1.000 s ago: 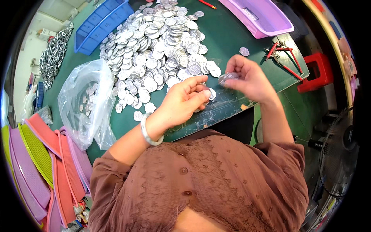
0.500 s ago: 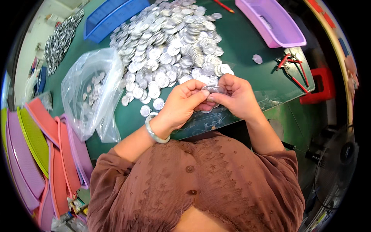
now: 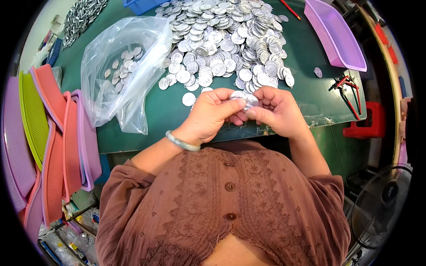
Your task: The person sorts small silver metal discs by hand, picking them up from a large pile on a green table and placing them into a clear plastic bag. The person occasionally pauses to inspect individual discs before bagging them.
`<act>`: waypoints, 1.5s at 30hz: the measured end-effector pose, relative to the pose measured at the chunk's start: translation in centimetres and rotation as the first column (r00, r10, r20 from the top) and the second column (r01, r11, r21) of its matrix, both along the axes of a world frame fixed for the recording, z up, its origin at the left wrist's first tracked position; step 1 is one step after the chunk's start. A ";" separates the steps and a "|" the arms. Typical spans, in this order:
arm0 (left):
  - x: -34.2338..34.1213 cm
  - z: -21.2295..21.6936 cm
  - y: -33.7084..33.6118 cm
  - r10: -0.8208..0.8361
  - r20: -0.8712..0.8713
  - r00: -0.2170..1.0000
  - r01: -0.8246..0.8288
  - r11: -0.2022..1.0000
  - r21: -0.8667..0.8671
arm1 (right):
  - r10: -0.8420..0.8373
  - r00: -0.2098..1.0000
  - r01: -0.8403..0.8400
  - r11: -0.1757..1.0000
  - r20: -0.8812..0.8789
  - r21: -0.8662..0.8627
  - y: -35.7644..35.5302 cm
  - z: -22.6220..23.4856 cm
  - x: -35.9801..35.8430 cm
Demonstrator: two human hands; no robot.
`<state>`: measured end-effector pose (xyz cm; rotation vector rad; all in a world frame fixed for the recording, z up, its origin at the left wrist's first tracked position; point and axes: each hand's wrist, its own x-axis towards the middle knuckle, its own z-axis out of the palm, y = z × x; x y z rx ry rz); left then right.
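Observation:
Silver medallions [image 3: 245, 99], round and with small loops like pendants, are pinched between my two hands at the table's near edge. My left hand [image 3: 217, 108], with a pale bangle [image 3: 183, 142] on its wrist, grips them between thumb and fingers. My right hand [image 3: 279, 111] holds the same medallions from the other side, its thumb pressed on their face. How many there are I cannot tell, as they overlap. Beyond my hands lies a large heap of like medallions [image 3: 222, 40]. A clear plastic bag [image 3: 100, 84] to the left has several medallions inside.
On the green table [image 3: 306, 97] lie red-handled pliers [image 3: 348, 93], a single medallion [image 3: 317, 72], a purple basket [image 3: 339, 37] and a red pencil [image 3: 290, 9]. A blue bin [image 3: 144, 5] stands far left. Stacked baskets [image 3: 53, 146] are at left; a fan [image 3: 381, 199] at right.
The view has shifted, so the table's things sit differently in the picture. My hands still hold the medallions together, whose faces now show more plainly.

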<state>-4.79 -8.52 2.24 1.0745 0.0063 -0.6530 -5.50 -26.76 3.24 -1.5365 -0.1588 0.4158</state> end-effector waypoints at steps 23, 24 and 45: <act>-17.0 -0.7 16.3 0.688 -0.007 0.726 -0.680 0.716 -0.159 | 0.487 0.871 -0.490 0.871 -0.065 -0.032 19.8 1.1 -6.9; -17.8 -0.9 16.9 0.706 -0.003 0.708 -0.696 0.697 -0.174 | 0.493 0.868 -0.495 0.869 -0.064 -0.022 20.7 1.0 -7.6; -32.8 -7.9 51.9 0.979 -0.153 -0.132 -0.978 -0.154 -0.140 | 0.711 0.011 -0.027 0.703 0.703 -0.711 25.2 -2.4 -7.9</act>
